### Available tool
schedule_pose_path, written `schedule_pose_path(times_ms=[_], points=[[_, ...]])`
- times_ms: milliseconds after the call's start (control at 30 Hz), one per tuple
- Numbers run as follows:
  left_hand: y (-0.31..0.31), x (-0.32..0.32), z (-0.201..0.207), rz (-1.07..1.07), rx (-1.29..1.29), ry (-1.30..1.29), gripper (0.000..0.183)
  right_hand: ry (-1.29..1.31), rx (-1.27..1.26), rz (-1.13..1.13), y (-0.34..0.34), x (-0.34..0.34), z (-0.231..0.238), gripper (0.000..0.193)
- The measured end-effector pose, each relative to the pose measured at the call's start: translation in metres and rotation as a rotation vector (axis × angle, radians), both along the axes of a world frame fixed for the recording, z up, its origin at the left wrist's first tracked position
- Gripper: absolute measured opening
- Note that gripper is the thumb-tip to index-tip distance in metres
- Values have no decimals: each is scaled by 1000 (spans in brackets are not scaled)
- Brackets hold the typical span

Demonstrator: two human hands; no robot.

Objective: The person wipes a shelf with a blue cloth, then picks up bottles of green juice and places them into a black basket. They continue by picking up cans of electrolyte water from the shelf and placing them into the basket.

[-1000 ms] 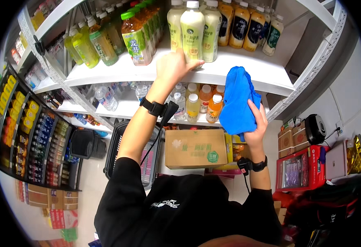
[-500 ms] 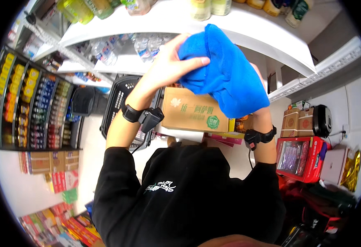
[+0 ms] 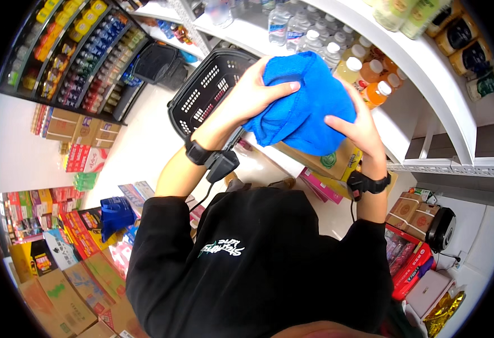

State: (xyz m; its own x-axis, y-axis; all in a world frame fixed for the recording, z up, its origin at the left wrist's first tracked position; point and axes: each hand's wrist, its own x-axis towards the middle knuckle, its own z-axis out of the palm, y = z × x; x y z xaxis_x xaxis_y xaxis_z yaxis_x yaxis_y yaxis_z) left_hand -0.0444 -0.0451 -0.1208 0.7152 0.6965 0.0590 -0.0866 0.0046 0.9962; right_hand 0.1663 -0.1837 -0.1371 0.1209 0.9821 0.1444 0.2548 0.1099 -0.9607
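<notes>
Between my two hands is a blue cloth, bunched and folded, held up in front of the shelves. My left hand grips its left side, thumb lying on top and the other fingers hidden behind it. On the right side my right hand holds the cloth with the thumb pressed on its front; its other fingers reach behind. Under the cloth a brown cardboard carton is partly covered. Black straps with small devices sit on both my wrists.
A black plastic basket stands left of my hands. Ahead, a white shelf edges close to my right hand, with clear water bottles and orange drink bottles below it. Stacked cartons lie at the lower left.
The view has turned, so the shelves and basket appear tilted and more bottles show. My right hand's thumb and fingers now show on the cloth, which looks more bunched.
</notes>
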Motion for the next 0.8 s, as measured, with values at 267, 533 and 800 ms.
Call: schedule_pose_path(times_ms=[267,533,800], points=[[40,-143,-35,-97,-397,-162,61,369,-92,-49,64,-118,-15,44],[72,-347,-29,269,-288,-163,67,712,-46,280,179,-303,-25,57],[91,-514,-41,734,-221,-175,62,1041,-199,731,283,-478,-77,76]])
